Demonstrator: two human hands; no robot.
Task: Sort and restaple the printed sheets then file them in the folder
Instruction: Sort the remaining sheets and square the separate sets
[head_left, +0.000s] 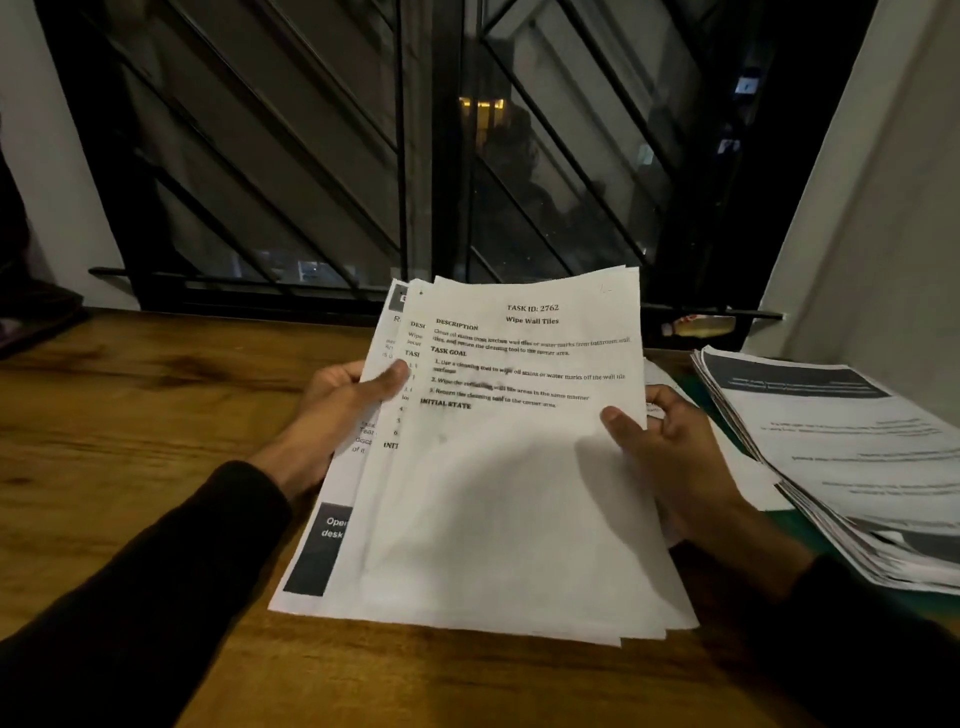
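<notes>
1. I see the left hand and right hand, 2 in all, each pinching a side edge of the fanned sheets above the wooden table.
2. 1 second stack lies at the table's right edge; bare wood spreads left.

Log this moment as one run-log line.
phase: sorting | left hand: grips fanned sheets | right hand: grips same | second stack: on table

A wooden desk stretches under me, a dark barred window stands straight ahead, white wall sits to my right, and a small bottle lies on the sill.
</notes>
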